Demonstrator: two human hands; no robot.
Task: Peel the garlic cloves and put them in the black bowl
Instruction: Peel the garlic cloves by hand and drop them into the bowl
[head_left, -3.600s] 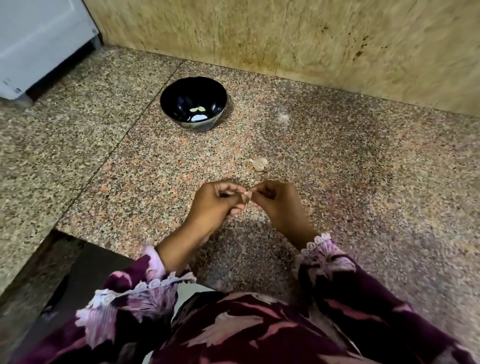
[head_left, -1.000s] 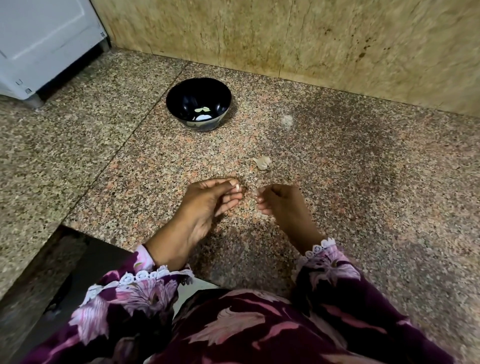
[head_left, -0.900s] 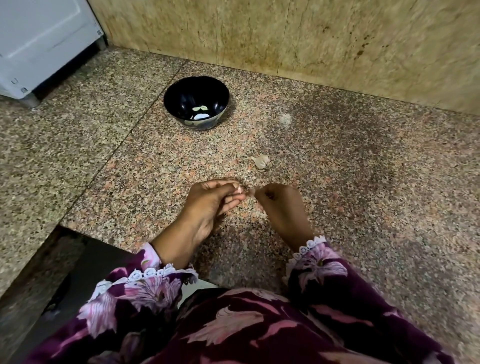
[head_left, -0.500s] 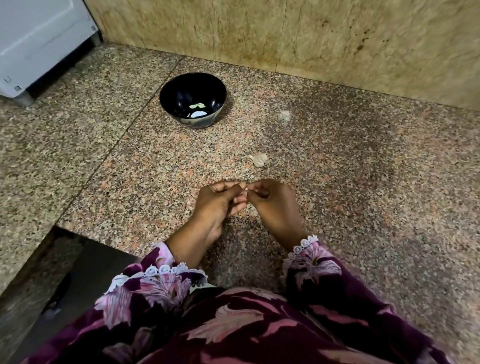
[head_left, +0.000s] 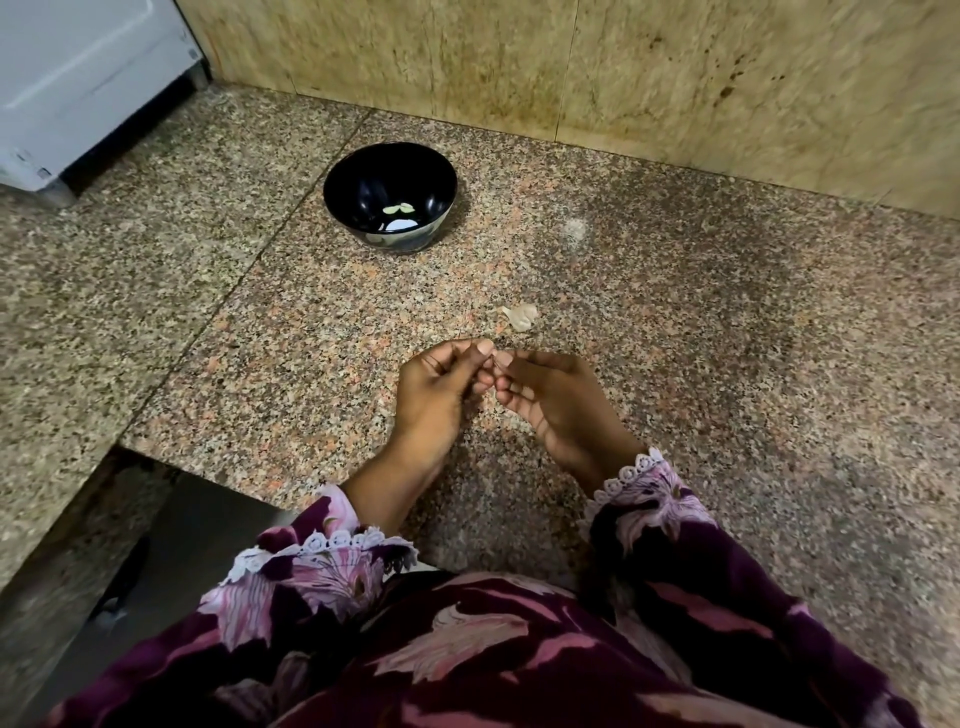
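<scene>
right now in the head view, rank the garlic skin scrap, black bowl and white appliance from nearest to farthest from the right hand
From the right hand:
1. Garlic skin scrap, on the counter just beyond the fingers.
2. Black bowl, farther back and to the left.
3. White appliance, in the far left corner.

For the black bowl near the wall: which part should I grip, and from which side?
Grip the black bowl at its near rim, coming from above on the person's side. It stands upright and open, with free counter all around and nothing touching it. A thumb inside and fingers outside should hold; both hands are busy at their fingertips.
</scene>
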